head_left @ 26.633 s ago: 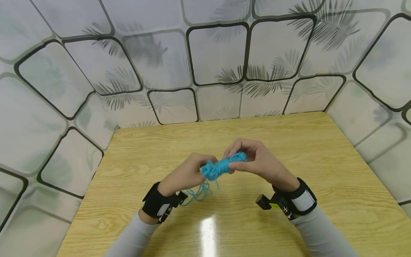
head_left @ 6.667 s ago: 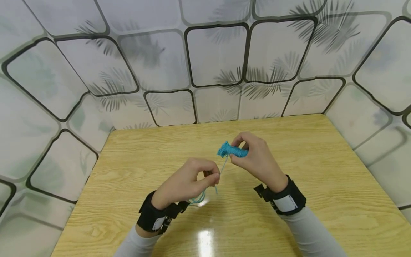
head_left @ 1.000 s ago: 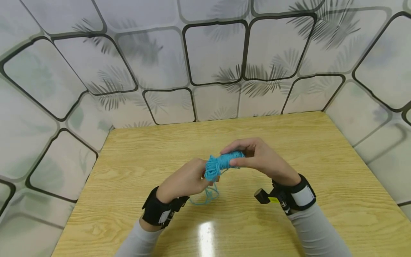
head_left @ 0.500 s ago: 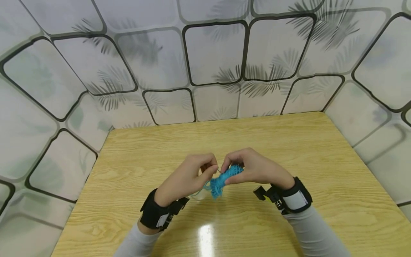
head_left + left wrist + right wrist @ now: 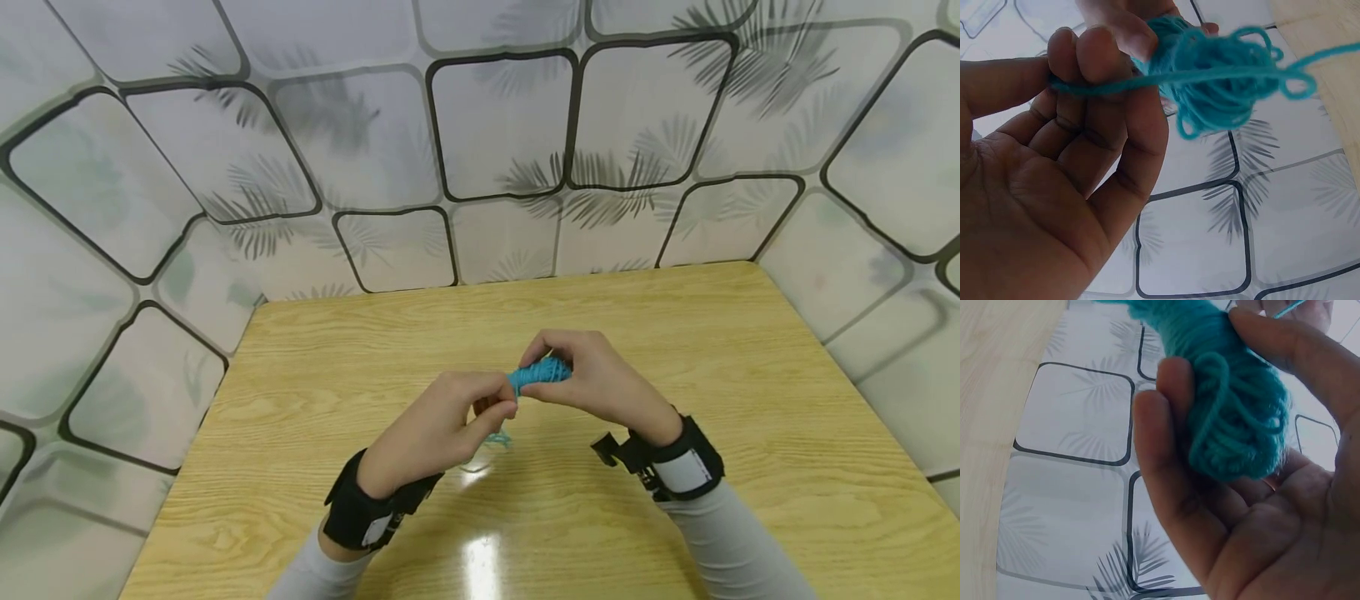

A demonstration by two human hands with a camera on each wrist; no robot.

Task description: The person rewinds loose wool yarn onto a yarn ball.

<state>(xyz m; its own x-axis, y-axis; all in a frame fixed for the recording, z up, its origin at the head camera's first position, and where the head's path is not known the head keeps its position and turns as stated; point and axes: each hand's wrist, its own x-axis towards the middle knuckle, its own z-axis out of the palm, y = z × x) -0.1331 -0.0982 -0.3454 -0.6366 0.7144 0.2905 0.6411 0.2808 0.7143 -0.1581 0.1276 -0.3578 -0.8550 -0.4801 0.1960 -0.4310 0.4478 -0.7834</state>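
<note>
A bundle of blue yarn (image 5: 546, 372), wound round its middle with loops at its ends, is held above the table in my right hand (image 5: 603, 383). In the right wrist view, thumb and fingers curl round the wound bundle (image 5: 1238, 419). My left hand (image 5: 442, 425) is beside the bundle's left end and partly hides it in the head view. The left wrist view shows its thumb and fingers pinching a strand of yarn (image 5: 1210, 75), which runs taut across the front of the looped end. Some loose yarn (image 5: 498, 437) shows below the left hand.
The wooden table (image 5: 645, 517) lies under both hands. Behind it and at its sides stand pale panels (image 5: 510, 125) with dark outlines and leaf prints. Each wrist wears a black strap with a small camera (image 5: 686, 462).
Half a second ago the bundle tilted toward the near left, looped end in sight. It has since risen and levelled, and the left hand with the strand has come in front of that end.
</note>
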